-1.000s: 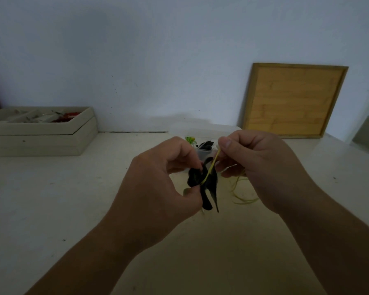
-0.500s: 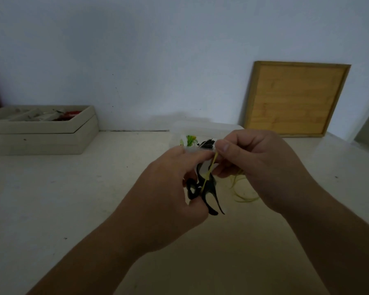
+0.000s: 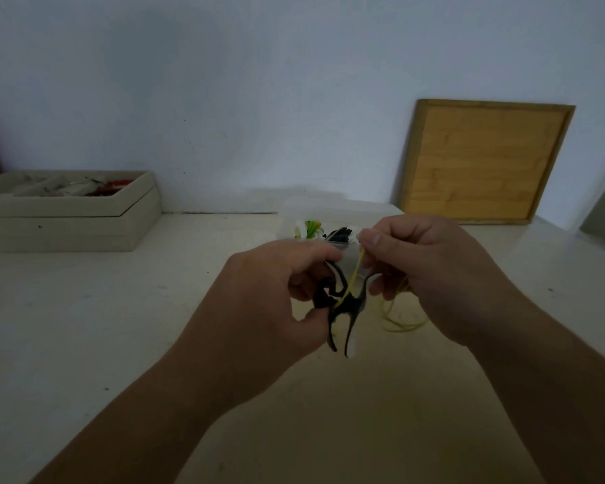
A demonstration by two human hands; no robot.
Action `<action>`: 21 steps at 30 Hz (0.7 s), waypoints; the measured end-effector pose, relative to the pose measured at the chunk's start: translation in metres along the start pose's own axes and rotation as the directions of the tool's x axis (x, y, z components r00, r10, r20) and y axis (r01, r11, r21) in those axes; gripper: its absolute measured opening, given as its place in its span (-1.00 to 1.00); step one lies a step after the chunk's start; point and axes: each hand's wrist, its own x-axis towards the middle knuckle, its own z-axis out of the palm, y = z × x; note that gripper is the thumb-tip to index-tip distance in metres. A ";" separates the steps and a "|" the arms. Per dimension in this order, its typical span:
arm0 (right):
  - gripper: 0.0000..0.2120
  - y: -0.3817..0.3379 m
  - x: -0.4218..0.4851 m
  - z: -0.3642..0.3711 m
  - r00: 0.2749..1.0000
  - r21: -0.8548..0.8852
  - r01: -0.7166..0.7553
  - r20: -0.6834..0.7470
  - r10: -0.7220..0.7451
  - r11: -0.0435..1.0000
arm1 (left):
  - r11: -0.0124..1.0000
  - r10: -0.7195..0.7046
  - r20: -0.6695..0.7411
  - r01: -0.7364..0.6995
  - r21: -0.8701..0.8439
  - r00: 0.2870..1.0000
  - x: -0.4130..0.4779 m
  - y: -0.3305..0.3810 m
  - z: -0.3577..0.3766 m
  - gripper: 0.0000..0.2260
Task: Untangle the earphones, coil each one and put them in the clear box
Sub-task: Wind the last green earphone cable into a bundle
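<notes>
Tangled earphones between both hands.
Curled left hand (image 3: 276,295) grips the black rubbery cord bundle (image 3: 344,305); right hand (image 3: 430,274), at its two o'clock, pinches the thin yellow cord (image 3: 356,274) crossing it.

Black earphone (image 3: 332,302) bunched in a knot, two ends dangling — the yellow earphone (image 3: 356,272) runs taut through it, slack looping off right. Behind, the clear box (image 3: 329,207) holds a green-white coil (image 3: 310,228) and a black coil (image 3: 339,235).
</notes>
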 end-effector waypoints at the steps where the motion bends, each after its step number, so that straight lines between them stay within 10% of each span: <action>1: -0.71 0.002 0.001 0.000 1.000 0.011 -0.027 0.007 0.027 1.000 | 1.000 -0.001 -0.006 0.001 -0.005 1.000 0.000 0.001 -0.001 -0.59; 10: -0.65 0.018 0.002 0.016 0.951 0.061 -0.252 0.198 0.236 0.966 | 0.917 -0.219 -0.145 0.153 -0.369 0.965 0.003 0.001 -0.003 -0.72; 21: -0.74 0.002 -0.009 0.021 0.885 -0.162 -0.043 0.451 0.113 0.986 | 0.926 -0.367 -0.329 0.310 -0.214 0.870 0.003 -0.013 -0.009 -0.70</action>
